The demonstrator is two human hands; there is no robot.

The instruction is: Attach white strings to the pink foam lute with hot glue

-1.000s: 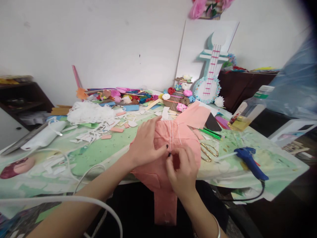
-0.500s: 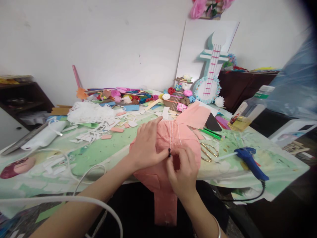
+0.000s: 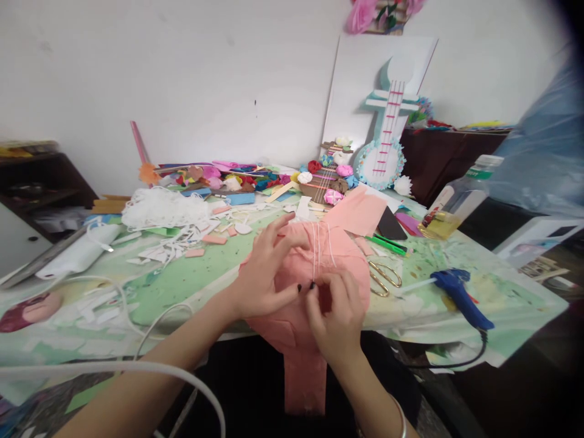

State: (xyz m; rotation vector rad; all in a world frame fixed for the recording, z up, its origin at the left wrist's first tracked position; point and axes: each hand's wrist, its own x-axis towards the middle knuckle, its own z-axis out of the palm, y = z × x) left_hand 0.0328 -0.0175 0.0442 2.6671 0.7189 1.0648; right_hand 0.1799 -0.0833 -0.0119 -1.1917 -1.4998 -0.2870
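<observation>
A salmon-pink paper-covered craft piece (image 3: pixel 303 334), round with a straight neck pointing toward me, lies across my lap and the table's front edge. White strings (image 3: pixel 318 249) run down its upper face. With thumb and fingertips pinched, my right hand (image 3: pixel 337 313) holds the lower end of a white string against the piece. My left hand (image 3: pixel 262 277) is open over the left side of it, thumb and fingers apart, the thumb tip close to the right hand's pinch. The exact string end is hidden by the right fingertips.
Gold-handled scissors (image 3: pixel 385 277), a green cutter (image 3: pixel 387 244) and a blue glue gun (image 3: pixel 460 298) lie to the right, near a bottle of yellowish liquid (image 3: pixel 442 219). A white string pile (image 3: pixel 164 208) is at left. A white cable (image 3: pixel 114 367) crosses the left foreground.
My left thumb has moved left, away from the right fingertips, and the left fingers have lifted and spread. My right hand keeps its pinch in nearly the same place.
</observation>
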